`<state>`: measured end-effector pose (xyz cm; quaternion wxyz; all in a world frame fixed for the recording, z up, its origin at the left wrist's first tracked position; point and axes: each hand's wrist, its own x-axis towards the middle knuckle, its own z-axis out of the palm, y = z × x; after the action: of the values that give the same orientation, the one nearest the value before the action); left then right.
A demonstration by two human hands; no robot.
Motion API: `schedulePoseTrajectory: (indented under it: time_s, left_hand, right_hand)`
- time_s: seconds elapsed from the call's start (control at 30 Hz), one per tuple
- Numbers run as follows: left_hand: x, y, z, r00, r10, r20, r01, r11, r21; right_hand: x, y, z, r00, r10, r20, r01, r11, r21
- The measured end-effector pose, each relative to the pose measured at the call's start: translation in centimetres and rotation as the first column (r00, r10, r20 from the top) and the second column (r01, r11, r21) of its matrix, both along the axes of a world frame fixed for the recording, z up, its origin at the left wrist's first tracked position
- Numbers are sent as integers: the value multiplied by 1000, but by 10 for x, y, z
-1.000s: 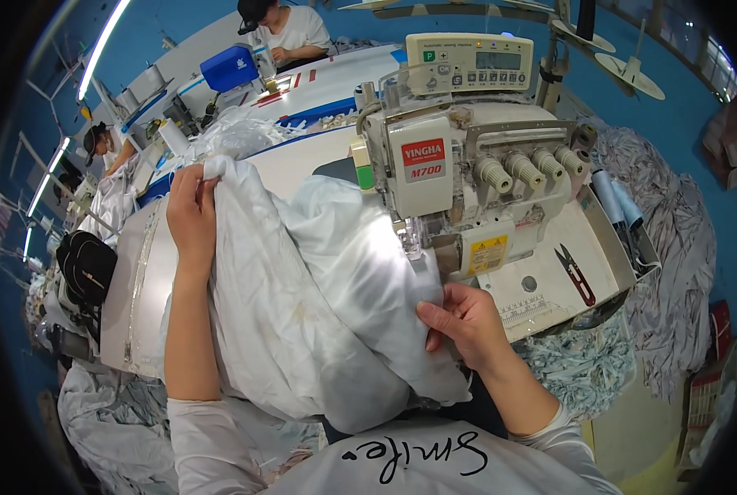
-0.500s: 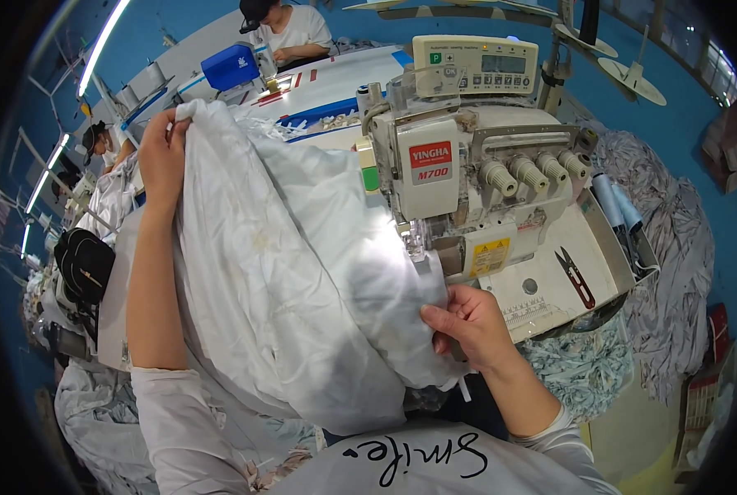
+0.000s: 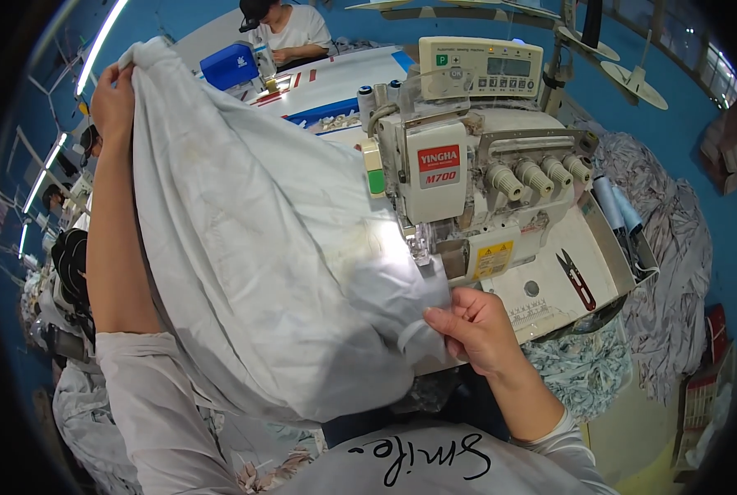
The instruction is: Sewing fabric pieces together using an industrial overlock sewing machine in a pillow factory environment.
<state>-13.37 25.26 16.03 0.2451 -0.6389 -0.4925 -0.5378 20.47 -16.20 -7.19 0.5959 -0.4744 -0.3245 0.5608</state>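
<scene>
A large piece of white fabric [image 3: 245, 223] stretches between my hands and hangs toward my lap. My left hand [image 3: 114, 103] is raised at the far left, its fingers closed on the fabric's upper corner. Close to the sewing machine's front, my right hand [image 3: 474, 330] pinches the fabric's edge between thumb and fingers. The white overlock sewing machine [image 3: 509, 165] stands right of the fabric. Its presser foot [image 3: 422, 256] sits over the fabric's right edge, under a bright lamp spot. Whether the needle is down cannot be made out.
Red-handled thread snips [image 3: 576, 280] lie on the machine's bed, beside blue thread cones [image 3: 616, 206]. Grey fabric [image 3: 657, 247] is heaped at the right, patterned green fabric [image 3: 579, 367] below. Across the white table [image 3: 344, 82], a co-worker [image 3: 290, 33] sits near a blue machine [image 3: 230, 66].
My left hand has moved up and to the left, drawing the fabric higher and wider. My right hand keeps its pinch almost in place, and the edge beside it now curls over.
</scene>
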Motion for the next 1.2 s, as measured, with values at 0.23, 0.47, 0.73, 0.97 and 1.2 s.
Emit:
schedulePoseTrajectory:
  time_s: [0.23,0.47,0.73,0.97,1.2]
  left_hand:
    - [-34,9,-180,983,82,162,-46,975,-216]
    - [-4,-57,-239,575,-366,731,724,644,-247]
    - [150,-240,-119,237,-970,-51,897,239,-371]
    - [184,-291,-168,-19,-966,-257,755,155,-637]
    - [183,-299,-166,133,-976,-171,779,210,-592]
  right_hand:
    - [-8,3,0,996,-93,-13,93,995,-23]
    - [-17,-7,10,996,-65,58,67,997,-27]
    - [-11,-26,3,531,-599,599,258,788,560]
    - [-10,-28,26,287,-663,691,-520,498,694]
    - [-3,-6,-6,961,-270,64,263,959,102]
